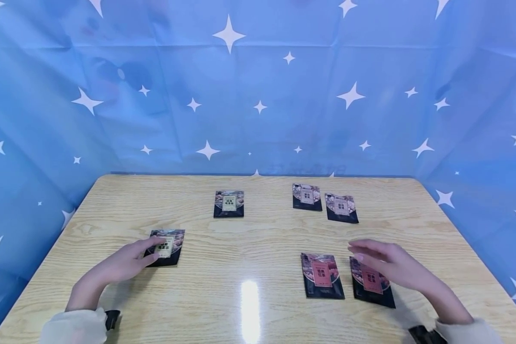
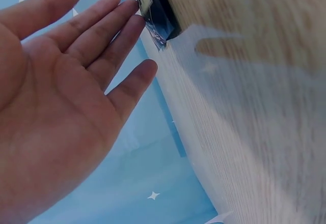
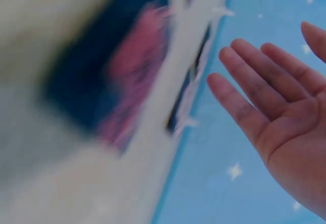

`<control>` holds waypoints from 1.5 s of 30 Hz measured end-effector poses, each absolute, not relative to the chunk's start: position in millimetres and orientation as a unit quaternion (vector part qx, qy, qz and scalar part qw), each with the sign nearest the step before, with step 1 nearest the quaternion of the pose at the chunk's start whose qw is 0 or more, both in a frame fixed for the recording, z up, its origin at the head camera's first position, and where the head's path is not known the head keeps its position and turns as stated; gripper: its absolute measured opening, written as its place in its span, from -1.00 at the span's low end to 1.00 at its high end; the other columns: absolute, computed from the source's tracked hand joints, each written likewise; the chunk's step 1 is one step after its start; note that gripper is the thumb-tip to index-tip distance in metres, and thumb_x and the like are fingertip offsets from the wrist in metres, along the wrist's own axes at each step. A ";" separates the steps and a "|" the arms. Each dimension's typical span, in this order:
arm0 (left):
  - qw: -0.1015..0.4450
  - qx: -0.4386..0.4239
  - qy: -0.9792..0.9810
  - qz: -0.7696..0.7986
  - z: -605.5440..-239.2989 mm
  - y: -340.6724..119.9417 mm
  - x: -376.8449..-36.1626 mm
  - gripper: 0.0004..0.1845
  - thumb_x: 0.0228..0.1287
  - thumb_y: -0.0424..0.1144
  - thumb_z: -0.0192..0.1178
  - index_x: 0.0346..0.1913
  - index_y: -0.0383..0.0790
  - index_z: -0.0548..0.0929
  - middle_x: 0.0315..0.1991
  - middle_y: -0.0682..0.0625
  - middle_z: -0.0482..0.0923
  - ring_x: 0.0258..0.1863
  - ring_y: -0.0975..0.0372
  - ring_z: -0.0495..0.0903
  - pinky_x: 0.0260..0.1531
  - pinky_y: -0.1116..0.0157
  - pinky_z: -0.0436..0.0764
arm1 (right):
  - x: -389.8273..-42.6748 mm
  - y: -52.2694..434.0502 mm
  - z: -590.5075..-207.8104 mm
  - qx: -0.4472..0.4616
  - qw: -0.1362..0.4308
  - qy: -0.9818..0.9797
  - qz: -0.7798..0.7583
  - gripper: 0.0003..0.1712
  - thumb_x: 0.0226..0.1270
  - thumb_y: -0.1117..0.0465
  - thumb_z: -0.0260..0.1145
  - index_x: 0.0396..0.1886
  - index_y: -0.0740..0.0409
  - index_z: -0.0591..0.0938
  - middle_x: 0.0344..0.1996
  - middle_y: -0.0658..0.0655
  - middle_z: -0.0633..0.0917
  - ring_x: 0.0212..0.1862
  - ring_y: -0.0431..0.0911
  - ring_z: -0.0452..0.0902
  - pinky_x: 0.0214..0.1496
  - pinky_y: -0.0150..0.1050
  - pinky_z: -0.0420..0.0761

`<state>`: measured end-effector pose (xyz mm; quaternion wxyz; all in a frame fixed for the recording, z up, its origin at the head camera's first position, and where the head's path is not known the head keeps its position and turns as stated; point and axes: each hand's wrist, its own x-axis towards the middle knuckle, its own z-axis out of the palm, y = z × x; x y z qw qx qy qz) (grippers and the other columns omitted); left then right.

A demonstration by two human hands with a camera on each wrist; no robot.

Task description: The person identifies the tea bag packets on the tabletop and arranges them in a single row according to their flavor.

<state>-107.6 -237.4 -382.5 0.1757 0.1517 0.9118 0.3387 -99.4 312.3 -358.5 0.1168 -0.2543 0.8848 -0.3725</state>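
Note:
On the left of the table, my left hand (image 1: 126, 261) reaches over a flat dark packet with a pale green label (image 1: 165, 247). In the left wrist view its fingers are nearly straight, fingertips overlapping the packet edge, with nothing in the palm. Over on the right, my right hand (image 1: 395, 265) is above a dark packet with a red label (image 1: 371, 282) and hides its upper right part. The right wrist view shows these fingers extended and the palm bare. A second red-label packet (image 1: 322, 276) lies just left of that one.
Another green-label packet (image 1: 229, 204) lies near the back middle. Two packets with pale lilac labels, one (image 1: 307, 197) beside the other (image 1: 341, 208), lie at the back right. The wooden table (image 1: 258, 243) ends at a blue star-patterned curtain (image 1: 266, 129).

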 end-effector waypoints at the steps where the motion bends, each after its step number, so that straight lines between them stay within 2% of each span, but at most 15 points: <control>1: 0.176 0.151 0.911 0.341 -382.9 -237.6 -107.4 -0.52 0.38 -0.21 -0.02 0.27 -0.39 0.29 0.23 -0.47 0.16 0.20 -0.32 0.12 0.01 -0.21 0.27 | -104.0 305.4 -355.6 -0.262 0.118 0.882 -0.373 -0.59 0.41 0.29 0.04 0.16 0.44 0.39 -0.02 0.35 0.56 -0.01 -0.24 0.52 -0.17 -0.39 0.56; 7: 0.183 0.149 0.910 0.341 -385.4 -238.3 -107.6 -0.50 0.38 -0.17 -0.01 0.29 -0.35 0.28 0.25 -0.47 0.12 0.20 -0.31 0.13 0.00 -0.19 0.30 | -137.2 263.6 -353.1 -0.268 0.164 0.876 -0.367 -0.49 0.42 0.13 0.05 0.24 0.35 0.35 0.05 0.29 0.54 0.06 0.06 0.49 -0.02 -0.24 0.52; 12: 0.187 0.148 0.912 0.335 -383.8 -238.2 -107.4 -0.49 0.38 -0.18 -0.01 0.30 -0.35 0.27 0.25 -0.47 0.12 0.20 -0.31 0.12 0.00 -0.19 0.29 | -167.0 229.3 -361.2 -0.288 0.201 0.866 -0.356 -0.47 0.40 0.11 0.08 0.22 0.38 0.36 0.06 0.25 0.54 0.07 0.06 0.47 0.07 -0.12 0.47; 19: 0.197 0.146 0.909 0.336 -382.8 -239.0 -108.1 -0.49 0.38 -0.19 -0.02 0.31 -0.35 0.26 0.26 -0.47 0.10 0.22 -0.31 0.09 0.02 -0.20 0.27 | -194.0 177.9 -369.2 -0.322 0.235 0.841 -0.367 -0.54 0.37 0.28 0.09 0.20 0.42 0.36 0.08 0.26 0.52 0.12 0.08 0.43 0.15 -0.12 0.40; 26: 0.194 0.154 0.909 0.335 -381.0 -238.9 -109.3 -0.50 0.38 -0.22 -0.01 0.30 -0.37 0.26 0.25 -0.47 0.11 0.21 -0.32 0.09 0.02 -0.21 0.27 | -211.0 138.1 -376.9 -0.319 0.266 0.832 -0.369 -0.51 0.37 0.33 0.06 0.27 0.37 0.29 0.19 0.25 0.42 0.23 0.09 0.30 0.24 -0.06 0.28; 38: 0.202 0.155 0.907 0.336 -380.5 -238.9 -109.5 -0.48 0.38 -0.19 -0.02 0.31 -0.37 0.25 0.25 -0.48 0.11 0.20 -0.33 0.10 0.00 -0.20 0.29 | -228.8 105.2 -387.1 -0.314 0.263 0.839 -0.359 -0.49 0.41 0.27 0.01 0.32 0.30 0.25 0.27 0.23 0.31 0.29 0.07 0.19 0.30 -0.03 0.16; 45: 0.207 0.147 0.905 0.341 -380.8 -239.8 -110.0 -0.48 0.39 -0.18 -0.02 0.31 -0.36 0.24 0.26 -0.47 0.09 0.22 -0.32 0.08 0.01 -0.20 0.28 | -230.3 97.3 -391.7 -0.295 0.274 0.842 -0.358 -0.49 0.41 0.23 0.04 0.30 0.30 0.27 0.23 0.23 0.38 0.26 0.09 0.25 0.28 -0.05 0.22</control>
